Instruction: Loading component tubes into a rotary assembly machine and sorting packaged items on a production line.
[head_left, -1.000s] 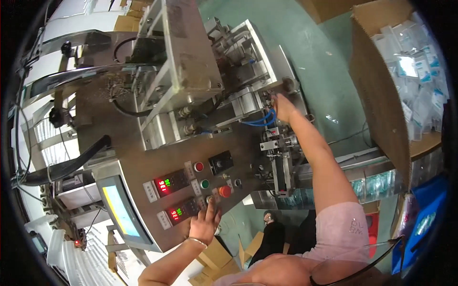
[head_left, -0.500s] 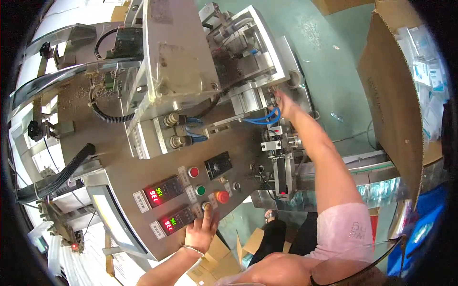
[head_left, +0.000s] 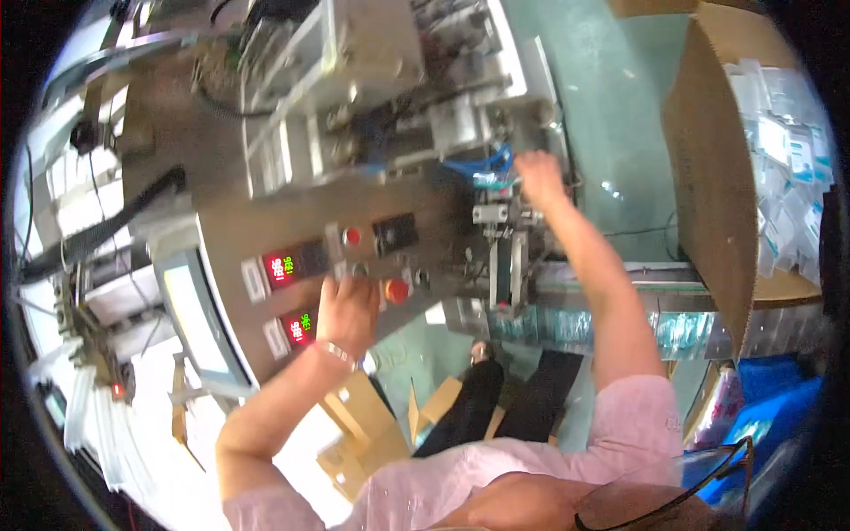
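My left hand [head_left: 347, 310] rests over the buttons of the brown metal control panel [head_left: 232, 228], its blurred fingers bent and holding nothing. It hides the green button; the red mushroom-shaped knob [head_left: 395, 290] is just right of it. My right hand [head_left: 540, 177] reaches to the machine's right end, beside blue air tubes [head_left: 487, 163]. Its fingers look closed at the edge of a small clear and teal packet [head_left: 496, 180], though blur hides the exact grip. Below the packet is a metal clamp block [head_left: 490, 214].
A tall cardboard box [head_left: 713, 177] at the right holds many clear and teal packets [head_left: 801, 168]. Along the lower right runs a conveyor [head_left: 611, 322] with packets. A lit screen [head_left: 197, 310] stands at the panel's left, and open cartons [head_left: 367, 434] lie below.
My left hand has shifted from the dark button up to the green one, covering it. My right hand has moved nearer the clamp block, where a teal packet now shows. The view has shifted.
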Demonstrator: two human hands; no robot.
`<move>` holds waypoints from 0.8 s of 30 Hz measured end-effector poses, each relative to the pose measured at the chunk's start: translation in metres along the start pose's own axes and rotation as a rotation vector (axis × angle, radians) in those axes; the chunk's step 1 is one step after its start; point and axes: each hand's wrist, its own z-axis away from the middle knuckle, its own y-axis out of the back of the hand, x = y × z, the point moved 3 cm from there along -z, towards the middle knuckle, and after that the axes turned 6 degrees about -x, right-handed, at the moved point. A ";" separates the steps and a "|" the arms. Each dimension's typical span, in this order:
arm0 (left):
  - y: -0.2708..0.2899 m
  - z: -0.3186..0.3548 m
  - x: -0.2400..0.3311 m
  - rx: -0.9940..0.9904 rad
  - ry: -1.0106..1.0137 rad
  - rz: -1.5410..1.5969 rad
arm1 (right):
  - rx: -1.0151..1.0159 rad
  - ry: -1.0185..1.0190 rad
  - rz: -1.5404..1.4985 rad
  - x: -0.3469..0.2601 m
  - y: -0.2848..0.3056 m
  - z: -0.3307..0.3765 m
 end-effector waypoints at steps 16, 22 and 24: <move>-0.030 0.012 0.096 0.056 -0.128 0.558 | 0.211 -0.050 -0.079 -0.012 0.045 0.027; -0.163 0.018 0.282 -0.388 -0.317 0.976 | 0.207 -0.097 -0.053 -0.018 0.041 0.027; -0.173 0.003 0.315 -0.311 -0.347 1.089 | 0.145 -0.224 -0.348 0.000 0.041 0.020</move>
